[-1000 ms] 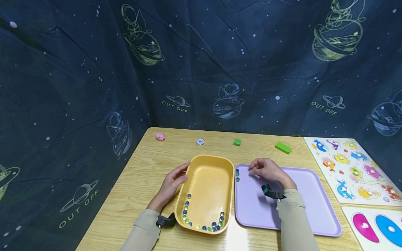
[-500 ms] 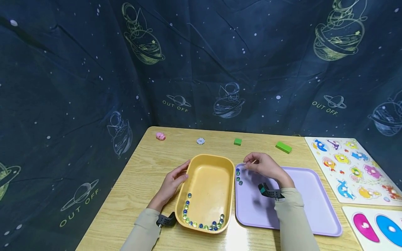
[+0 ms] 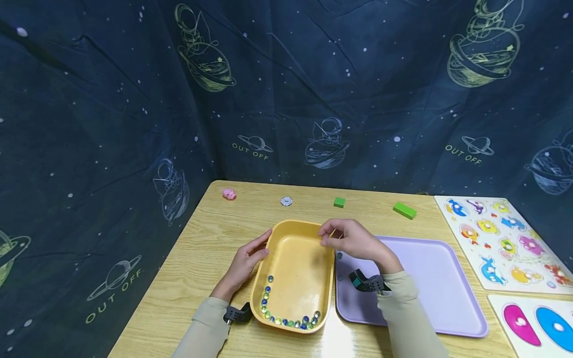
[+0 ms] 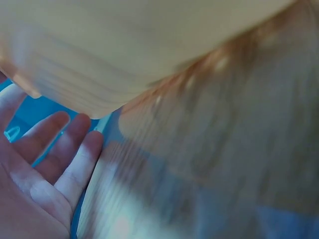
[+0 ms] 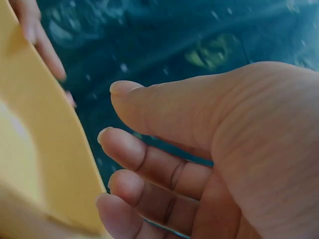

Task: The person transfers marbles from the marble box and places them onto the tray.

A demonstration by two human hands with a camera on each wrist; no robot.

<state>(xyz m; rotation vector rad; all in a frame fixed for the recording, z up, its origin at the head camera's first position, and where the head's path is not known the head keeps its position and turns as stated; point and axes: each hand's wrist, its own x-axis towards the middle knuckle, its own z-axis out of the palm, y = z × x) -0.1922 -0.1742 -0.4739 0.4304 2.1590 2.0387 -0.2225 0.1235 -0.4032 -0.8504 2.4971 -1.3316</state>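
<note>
Plainly, the backdrop [image 3: 268, 89] reads OUT OFF, left grip [image 3: 241, 266] relaxed against yellow bin [image 3: 297, 278], right grip [image 3: 353, 239] slightly parted

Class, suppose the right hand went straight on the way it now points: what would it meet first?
Most likely the yellow bin: in the head view the right hand points across it. Depth is unclear, so which part of the bin comes first I can't tell.

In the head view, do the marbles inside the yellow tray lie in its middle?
No, the marbles lie along the left and near walls of the yellow tray, while its middle is bare.
</note>
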